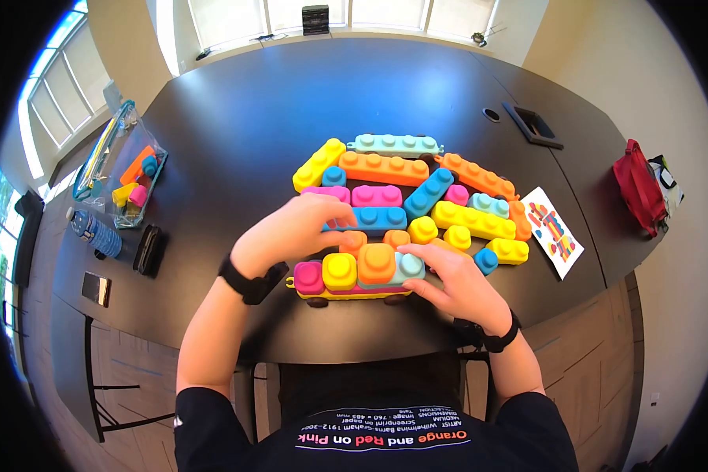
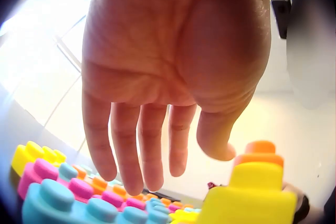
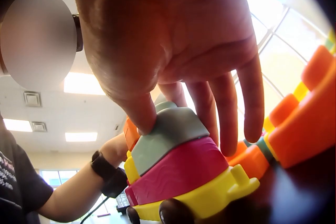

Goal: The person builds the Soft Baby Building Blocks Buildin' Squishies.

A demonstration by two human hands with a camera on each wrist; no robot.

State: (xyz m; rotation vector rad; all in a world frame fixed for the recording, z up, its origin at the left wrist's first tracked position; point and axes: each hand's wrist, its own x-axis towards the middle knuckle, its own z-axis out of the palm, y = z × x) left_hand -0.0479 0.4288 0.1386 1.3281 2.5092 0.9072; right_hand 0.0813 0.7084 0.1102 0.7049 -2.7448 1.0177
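A toy train car with a yellow wheeled base (image 3: 210,201) stands near the table's front edge. On it sit a magenta block (image 1: 308,277), a yellow block (image 1: 339,271), a raised orange block (image 1: 376,263) and a pale teal block (image 3: 170,134). My right hand (image 1: 460,282) pinches the teal block at the car's right end, thumb on the near side and fingers on the far side. My left hand (image 1: 295,224) hovers over the car's far left side, fingers loosely extended and holding nothing. Close to its fingertips lie a long blue block (image 1: 379,219) and small orange blocks (image 1: 354,242).
Behind the car, more blocks spread out, including a long yellow block (image 1: 473,220) and orange wheeled pieces (image 1: 384,168). A printed picture sheet (image 1: 553,232) lies to the right. On the left are a clear bag of blocks (image 1: 122,169), a water bottle (image 1: 96,234) and a dark case (image 1: 149,250).
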